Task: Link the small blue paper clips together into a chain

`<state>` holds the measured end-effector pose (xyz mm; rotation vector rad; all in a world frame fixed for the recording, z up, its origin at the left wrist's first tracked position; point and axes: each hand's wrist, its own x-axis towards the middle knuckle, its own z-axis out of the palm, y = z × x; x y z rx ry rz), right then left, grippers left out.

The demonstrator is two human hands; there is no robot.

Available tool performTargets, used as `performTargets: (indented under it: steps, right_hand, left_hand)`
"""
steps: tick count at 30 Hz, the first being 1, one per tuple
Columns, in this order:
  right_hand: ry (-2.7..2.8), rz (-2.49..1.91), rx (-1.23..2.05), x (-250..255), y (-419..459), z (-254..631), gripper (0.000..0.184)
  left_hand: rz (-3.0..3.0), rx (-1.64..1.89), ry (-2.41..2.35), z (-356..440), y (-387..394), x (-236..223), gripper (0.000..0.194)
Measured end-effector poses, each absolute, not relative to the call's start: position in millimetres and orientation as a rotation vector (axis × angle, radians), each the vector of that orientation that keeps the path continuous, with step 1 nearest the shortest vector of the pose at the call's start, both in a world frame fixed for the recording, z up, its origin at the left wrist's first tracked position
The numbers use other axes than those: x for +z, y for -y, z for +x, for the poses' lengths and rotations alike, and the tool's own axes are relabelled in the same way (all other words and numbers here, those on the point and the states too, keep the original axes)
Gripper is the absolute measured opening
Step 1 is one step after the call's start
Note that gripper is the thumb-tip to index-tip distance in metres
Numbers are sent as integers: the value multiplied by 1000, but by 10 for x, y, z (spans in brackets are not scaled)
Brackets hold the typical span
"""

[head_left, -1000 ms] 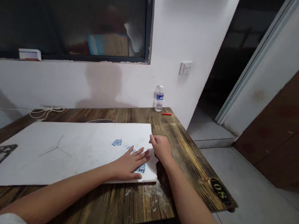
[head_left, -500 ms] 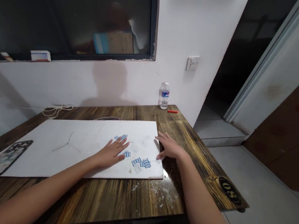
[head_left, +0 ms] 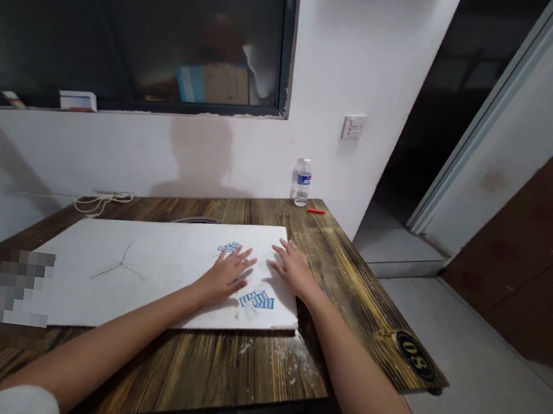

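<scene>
A white board [head_left: 170, 248] lies flat across the wooden table, with a three-armed line drawn on its left half. On its right half are several small blue-edged paper pieces [head_left: 258, 299], bunched near the front edge. More blue-edged pieces [head_left: 228, 247] lie farther back. My left hand [head_left: 225, 274] rests with spread fingers between these groups and partly covers some of them. My right hand [head_left: 292, 267] is over the board's right edge, fingers apart and pointing inward. Neither hand has anything gripped in it.
A water bottle [head_left: 303, 183] stands at the table's back right corner beside a red marker [head_left: 316, 210]. A white cable [head_left: 103, 202] lies coiled at the back left. A round black number plate [head_left: 414, 355] is set in the table's right corner.
My left hand has shifted slightly right over the pieces. My right hand has moved left from beside the board onto its right edge. The pieces near the front sit closer together.
</scene>
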<state>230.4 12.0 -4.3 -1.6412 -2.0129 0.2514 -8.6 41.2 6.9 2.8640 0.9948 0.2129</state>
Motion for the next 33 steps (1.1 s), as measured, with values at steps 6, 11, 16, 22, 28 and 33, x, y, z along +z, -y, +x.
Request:
performTargets:
  steps: [6,11,16,22,28,33]
  right_hand:
    - [2007,-1559,270,-33,-126,2493,49]
    - [2316,-1245,493,19,-64,2488,36]
    - [2518,-1213,720,63,-10,2395,50]
    - [2572,-1110,779,58,86,2180,60]
    - [2573,-973,840,131,130,2064,51]
    - [2297,-1316,484,15,-23,2174,51]
  left_hand:
    - [2880,-156,-331,-48,190,242,72]
    - [2881,-235,-533,-299,253,178,75]
    - [2863,-277,-974,-601,45,71,77]
    - [2751,-136,-1349,-739,-341,0,64]
    - [2717,-45,-1352,-543,-746,15,64]
    - [2761,-11,-1272,-291,-814,-2,64]
